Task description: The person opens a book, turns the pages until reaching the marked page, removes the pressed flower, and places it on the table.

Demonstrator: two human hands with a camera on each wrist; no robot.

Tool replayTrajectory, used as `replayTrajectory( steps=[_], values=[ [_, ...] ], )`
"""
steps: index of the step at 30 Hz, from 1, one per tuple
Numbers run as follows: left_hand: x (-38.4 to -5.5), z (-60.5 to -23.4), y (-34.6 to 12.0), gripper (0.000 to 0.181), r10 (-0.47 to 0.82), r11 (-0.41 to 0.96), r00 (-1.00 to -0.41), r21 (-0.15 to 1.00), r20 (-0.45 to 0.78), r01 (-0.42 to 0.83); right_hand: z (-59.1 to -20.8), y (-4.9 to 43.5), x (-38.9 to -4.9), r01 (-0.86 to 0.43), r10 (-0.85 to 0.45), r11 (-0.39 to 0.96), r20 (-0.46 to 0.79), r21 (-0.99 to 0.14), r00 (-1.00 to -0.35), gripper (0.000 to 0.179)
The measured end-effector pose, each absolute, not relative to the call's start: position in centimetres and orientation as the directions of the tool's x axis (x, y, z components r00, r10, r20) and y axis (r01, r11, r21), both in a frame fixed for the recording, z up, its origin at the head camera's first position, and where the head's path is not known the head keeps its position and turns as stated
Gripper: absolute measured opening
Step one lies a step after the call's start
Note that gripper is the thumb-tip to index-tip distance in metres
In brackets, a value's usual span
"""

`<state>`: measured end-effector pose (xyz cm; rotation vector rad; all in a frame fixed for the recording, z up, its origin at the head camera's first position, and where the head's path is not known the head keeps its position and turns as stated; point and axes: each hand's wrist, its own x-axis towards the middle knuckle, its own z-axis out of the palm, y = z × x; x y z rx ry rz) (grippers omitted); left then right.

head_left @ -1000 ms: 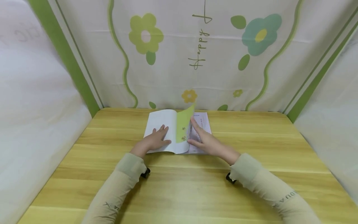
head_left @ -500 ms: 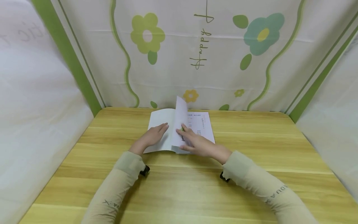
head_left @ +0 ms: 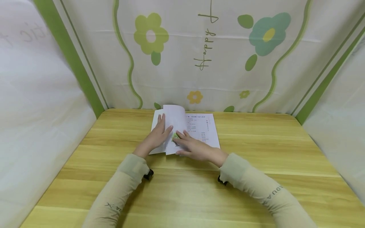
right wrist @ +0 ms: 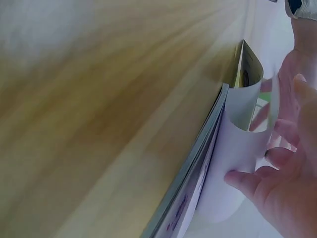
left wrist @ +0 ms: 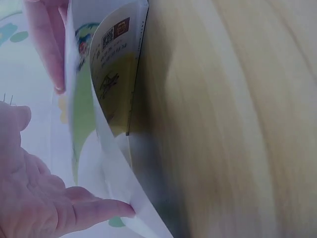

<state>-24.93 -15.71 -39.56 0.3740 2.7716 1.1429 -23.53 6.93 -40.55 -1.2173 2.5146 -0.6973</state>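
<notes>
An open book (head_left: pixel 210 128) lies near the table's far edge, its right page printed with lines of text. One leaf (head_left: pixel 174 118) is curved over to the left, showing white with a small green picture at its lower part. My right hand (head_left: pixel 195 147) rests on that leaf with its fingers extended, and the right wrist view shows the thumb (right wrist: pixel 242 182) against the bent paper. My left hand (head_left: pixel 154 136) lies over the left side of the book, fingers straight. In the left wrist view, a yellow printed inner side of the cover (left wrist: pixel 116 84) shows beneath the pages.
The wooden table (head_left: pixel 182 196) spreads in front of and beside the book. Behind it hangs a white cloth (head_left: pixel 171 76) with printed flowers, and more cloth (head_left: pixel 42 104) closes off the sides. A black wrist camera (head_left: pixel 149 174) sits under the left sleeve.
The yellow-green leaf has gone over to the left, followed by another leaf that my right hand swept left from upright. My left hand lifted slightly and shifted its fingers.
</notes>
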Motion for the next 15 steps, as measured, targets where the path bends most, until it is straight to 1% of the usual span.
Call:
replayTrajectory(
  steps=[2,5,10,15],
  values=[
    [-24.9,-39.5,-15.6,0.077,0.279,0.682,-0.96,0.708,-0.024,0.181,-40.7,6.8,-23.5,-0.673,-0.793,0.534,-0.028,-0.512,-0.608,0.065],
    [-24.9,-39.7,-15.4,0.07,0.311,0.694,-0.95,0.692,-0.038,0.199,-40.8,6.7,-23.4,-0.679,-0.795,0.536,-0.03,-0.502,-0.606,0.064],
    [-25.1,-39.9,-15.0,0.059,0.381,0.736,-0.922,0.626,-0.072,0.256,-40.7,6.7,-23.3,-0.684,-0.803,0.513,-0.007,-0.519,-0.596,0.061],
    [-25.1,-39.8,-14.6,0.058,0.386,0.785,-0.914,0.565,-0.126,0.254,-40.6,7.2,-23.4,-0.697,-0.817,0.493,0.0,-0.521,-0.577,0.06]
  ],
)
